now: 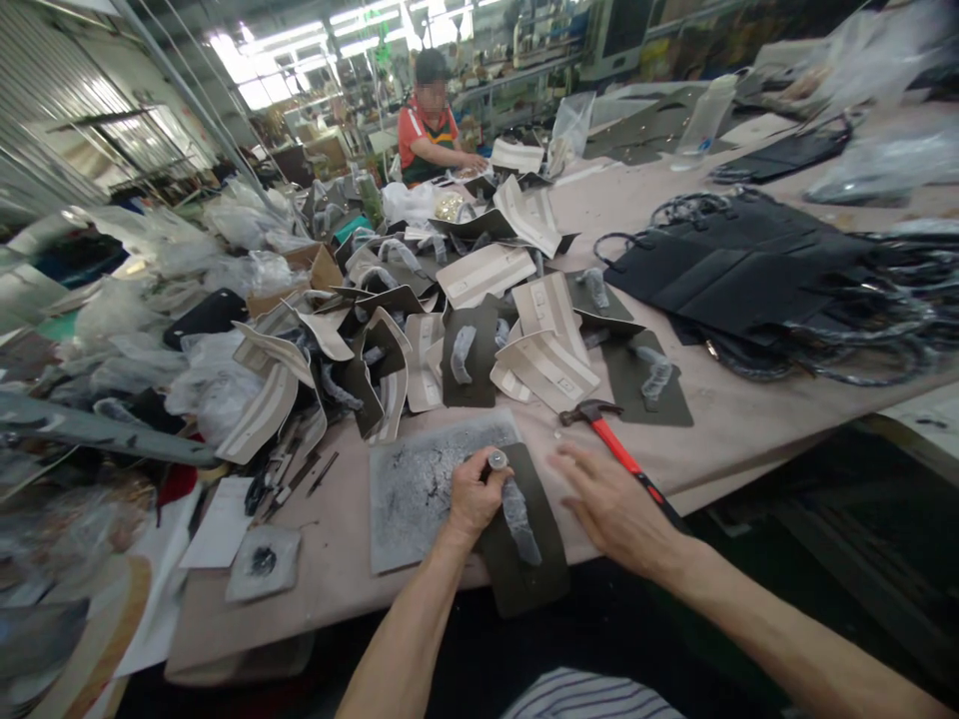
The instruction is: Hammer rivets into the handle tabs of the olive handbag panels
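My left hand (474, 494) is closed around a small metal punch tool (495, 460), held upright on a dark olive leather piece (524, 559) that overhangs the table's front edge. A plastic-wrapped strap (519, 521) lies on that piece. My right hand (608, 499) hovers open, fingers spread, just right of the piece and over the handle of a red-handled hammer (610, 437) lying on the table. A scuffed grey pad (420, 489) sits under the left part of the piece.
Several cream and olive cut pieces (479, 340) are piled across the table's middle. Black bag panels with cords (749, 270) lie at right. Plastic bags and small tools (292, 479) clutter the left. Another person in a red shirt (427, 125) works at the far end.
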`<action>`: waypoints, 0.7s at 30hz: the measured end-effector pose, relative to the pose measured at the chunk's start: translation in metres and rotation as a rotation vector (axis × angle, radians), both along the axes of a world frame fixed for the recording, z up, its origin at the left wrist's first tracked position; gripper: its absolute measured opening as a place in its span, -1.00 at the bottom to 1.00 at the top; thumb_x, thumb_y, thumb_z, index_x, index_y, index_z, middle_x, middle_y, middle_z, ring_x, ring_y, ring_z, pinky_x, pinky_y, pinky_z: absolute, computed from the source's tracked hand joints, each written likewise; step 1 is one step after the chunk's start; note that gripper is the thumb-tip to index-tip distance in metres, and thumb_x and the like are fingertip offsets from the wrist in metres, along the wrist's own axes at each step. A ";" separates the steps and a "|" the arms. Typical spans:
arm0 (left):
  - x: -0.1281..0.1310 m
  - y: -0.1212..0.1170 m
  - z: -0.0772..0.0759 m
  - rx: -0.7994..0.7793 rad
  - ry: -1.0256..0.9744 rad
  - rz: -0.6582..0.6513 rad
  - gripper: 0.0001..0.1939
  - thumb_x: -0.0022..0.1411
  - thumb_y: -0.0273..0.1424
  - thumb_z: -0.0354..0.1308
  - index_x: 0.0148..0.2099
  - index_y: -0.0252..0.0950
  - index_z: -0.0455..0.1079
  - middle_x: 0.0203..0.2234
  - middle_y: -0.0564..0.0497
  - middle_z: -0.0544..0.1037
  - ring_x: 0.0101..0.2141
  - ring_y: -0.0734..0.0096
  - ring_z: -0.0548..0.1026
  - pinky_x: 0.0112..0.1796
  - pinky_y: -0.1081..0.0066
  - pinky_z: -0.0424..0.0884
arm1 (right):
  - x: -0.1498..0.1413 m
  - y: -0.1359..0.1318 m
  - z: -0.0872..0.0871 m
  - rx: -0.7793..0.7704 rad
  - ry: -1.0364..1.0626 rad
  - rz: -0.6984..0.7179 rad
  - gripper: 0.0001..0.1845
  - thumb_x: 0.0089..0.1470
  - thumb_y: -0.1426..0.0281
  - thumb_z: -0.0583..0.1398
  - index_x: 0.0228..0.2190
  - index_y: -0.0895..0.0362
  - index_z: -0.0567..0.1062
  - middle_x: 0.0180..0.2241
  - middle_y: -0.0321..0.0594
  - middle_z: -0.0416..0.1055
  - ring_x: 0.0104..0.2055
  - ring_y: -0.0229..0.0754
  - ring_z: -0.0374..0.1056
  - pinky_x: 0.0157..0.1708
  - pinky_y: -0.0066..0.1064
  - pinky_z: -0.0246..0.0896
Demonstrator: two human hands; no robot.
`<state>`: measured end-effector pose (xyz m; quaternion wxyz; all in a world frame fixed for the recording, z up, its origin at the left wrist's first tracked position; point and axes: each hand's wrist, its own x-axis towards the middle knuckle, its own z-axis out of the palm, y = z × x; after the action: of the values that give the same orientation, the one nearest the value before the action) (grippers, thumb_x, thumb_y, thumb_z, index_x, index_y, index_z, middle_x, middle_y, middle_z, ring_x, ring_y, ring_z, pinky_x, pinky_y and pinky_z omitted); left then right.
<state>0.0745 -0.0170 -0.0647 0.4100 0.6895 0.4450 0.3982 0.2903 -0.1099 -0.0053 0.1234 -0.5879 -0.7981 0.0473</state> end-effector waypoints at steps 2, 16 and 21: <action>0.001 -0.001 0.001 -0.015 0.007 0.027 -0.92 0.18 -0.41 0.24 -0.23 -0.26 0.51 -0.38 0.05 0.60 -0.34 0.37 0.52 -0.24 0.43 0.43 | -0.032 0.000 0.008 -0.034 -0.016 0.330 -0.58 0.11 0.54 0.11 0.02 0.13 0.36 0.16 0.01 0.22 -0.02 -0.03 0.26 -0.10 -0.23 0.21; -0.006 0.024 0.060 -0.021 -0.411 0.389 -0.77 0.12 -0.28 0.35 -0.26 -0.30 0.46 -0.41 0.04 0.59 -0.37 0.41 0.55 -0.28 0.47 0.48 | -0.073 0.013 0.035 -0.081 -0.202 -0.061 -0.91 0.24 0.46 0.08 -0.29 0.18 0.39 -0.33 0.00 0.43 -0.32 -0.05 0.39 -0.32 -0.25 0.09; -0.016 0.018 0.082 0.028 -0.356 0.304 -0.80 0.16 -0.30 0.32 -0.21 -0.29 0.49 -0.35 0.00 0.62 -0.30 0.37 0.58 -0.21 0.43 0.50 | -0.078 0.021 0.034 -0.295 0.024 -0.308 -0.64 0.32 0.22 0.09 0.02 0.20 0.29 -0.30 -0.04 0.54 -0.25 0.01 0.51 -0.35 -0.33 0.15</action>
<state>0.0582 0.0011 0.0173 0.4077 0.5393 0.4586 0.5768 0.2125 -0.0889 0.0288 0.0516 -0.7138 -0.6819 0.1512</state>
